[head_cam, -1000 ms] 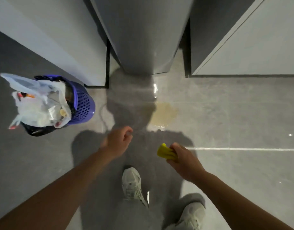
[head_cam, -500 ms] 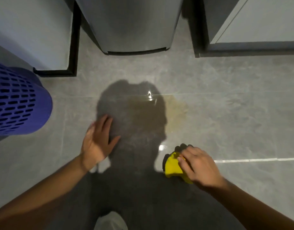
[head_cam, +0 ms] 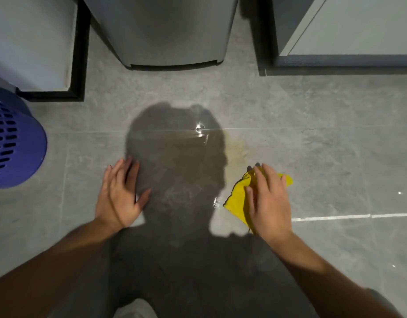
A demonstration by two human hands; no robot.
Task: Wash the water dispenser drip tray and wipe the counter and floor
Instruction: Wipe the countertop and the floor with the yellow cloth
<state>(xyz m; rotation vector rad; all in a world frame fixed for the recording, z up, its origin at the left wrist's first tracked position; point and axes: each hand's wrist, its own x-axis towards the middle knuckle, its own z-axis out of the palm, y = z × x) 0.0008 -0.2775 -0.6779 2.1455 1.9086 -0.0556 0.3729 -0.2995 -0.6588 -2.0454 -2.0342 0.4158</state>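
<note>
The right hand (head_cam: 267,198) is pressing flat, fingers spread, on the yellow cloth (head_cam: 237,200); the brownish spill (head_cam: 238,150) is lying just ahead and leftward, nearer it than the splayed left hand (head_cam: 119,196) is.

The floor (head_cam: 335,157) is grey stone-look tile with thin pale joints, glossy enough to catch small glints of light. At the far edge stand a pale cabinet (head_cam: 32,42) with a black plinth on the left, a grey appliance (head_cam: 165,28) in the middle and a grey cabinet (head_cam: 358,26) on the right. A blue slotted bin (head_cam: 12,143) sits at the left edge.
</note>
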